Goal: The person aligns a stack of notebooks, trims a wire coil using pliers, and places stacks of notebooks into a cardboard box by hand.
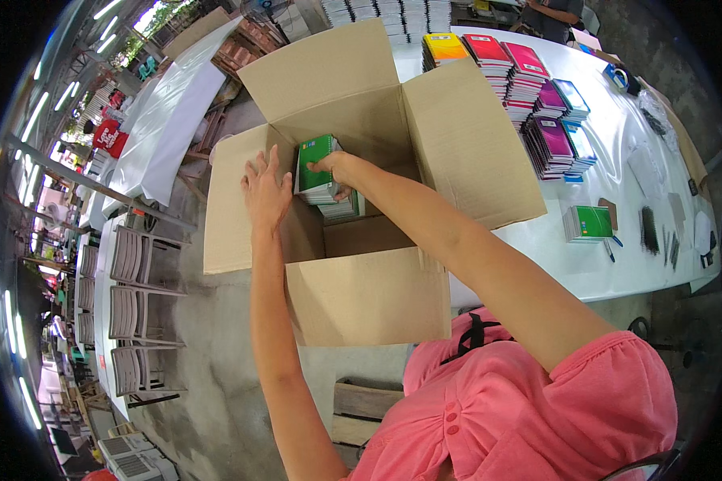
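Note:
An open cardboard box [369,297] stands before me with its flaps folded outward. Inside it, toward the left wall, is a stack of green-covered notebooks [317,152], with more notebooks beneath. My right hand [338,170] reaches in over the right side and grips the upper notebooks, thumb on the green cover and fingers at the edge. My left hand [266,188] lies with fingers spread on the box's left flap, beside the stack, holding nothing. Part of the box's inside is hidden by my right forearm.
On the white table [553,264] to the right are stacks of red notebooks [489,60], yellow notebooks [444,48] and purple notebooks [547,144]. A smaller green notebook stack [590,223] sits nearer, beside a pen [609,252]. Stacked chairs [128,301] stand left; a person [553,18] is at the far right.

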The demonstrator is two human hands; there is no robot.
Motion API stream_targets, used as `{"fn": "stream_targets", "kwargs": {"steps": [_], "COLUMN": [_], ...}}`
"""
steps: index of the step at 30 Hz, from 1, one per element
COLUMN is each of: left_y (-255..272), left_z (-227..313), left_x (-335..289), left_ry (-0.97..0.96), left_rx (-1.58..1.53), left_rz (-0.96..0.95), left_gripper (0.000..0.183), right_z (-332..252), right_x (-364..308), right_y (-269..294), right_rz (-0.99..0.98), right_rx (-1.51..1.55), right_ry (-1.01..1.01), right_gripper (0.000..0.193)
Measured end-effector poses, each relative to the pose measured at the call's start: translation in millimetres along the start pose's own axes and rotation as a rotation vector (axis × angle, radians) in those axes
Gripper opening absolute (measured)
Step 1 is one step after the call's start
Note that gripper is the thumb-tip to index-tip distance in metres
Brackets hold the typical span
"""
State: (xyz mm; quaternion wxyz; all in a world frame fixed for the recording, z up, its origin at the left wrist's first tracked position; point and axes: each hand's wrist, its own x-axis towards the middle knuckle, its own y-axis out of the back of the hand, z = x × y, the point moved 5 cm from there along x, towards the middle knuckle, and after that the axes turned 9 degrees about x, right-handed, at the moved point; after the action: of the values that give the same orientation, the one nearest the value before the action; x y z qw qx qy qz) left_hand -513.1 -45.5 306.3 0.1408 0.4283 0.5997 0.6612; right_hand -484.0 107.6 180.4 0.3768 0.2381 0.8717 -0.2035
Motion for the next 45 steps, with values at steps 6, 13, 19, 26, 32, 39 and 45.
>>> {"fn": "stream_targets", "kwargs": {"steps": [6,13,19,26,32,39,45], "left_y": [0,1,4,1,3,2,-1], "left_z": [2,-3,7,3,6,1,-10], "left_x": [1,-2,3,2,1,0,-8], "left_ry": [-0.008,-0.014,-0.039,-0.044,-0.048,-0.032,-0.022], "left_rx": [-0.015,0.008,0.015,0.022,0.008,0.014,0.058], "left_rz": [0.0,0.002,0.005,0.008,0.014,-0.032,-0.037], "left_gripper": [0.062,0.058,0.054,0.052,0.051,0.054,0.054], "right_z": [-10,-11,-19,-21,-10,-2,0], "right_x": [-15,-33,-22,-22,-14,-19,-31], "right_y": [-1,-11,-6,-15,0,40,29], "right_rz": [0.057,0.055,0.037,0.121,0.027,-0.046,-0.064], "right_rx": [-0.026,0.007,0.077,0.165,-0.046,-0.093,-0.256], "right_ry": [-0.034,0.003,-0.108,-0.171,0.048,0.105,0.024], "right_gripper": [0.088,0.088,0.083,0.083,0.084,0.098,0.082]}}
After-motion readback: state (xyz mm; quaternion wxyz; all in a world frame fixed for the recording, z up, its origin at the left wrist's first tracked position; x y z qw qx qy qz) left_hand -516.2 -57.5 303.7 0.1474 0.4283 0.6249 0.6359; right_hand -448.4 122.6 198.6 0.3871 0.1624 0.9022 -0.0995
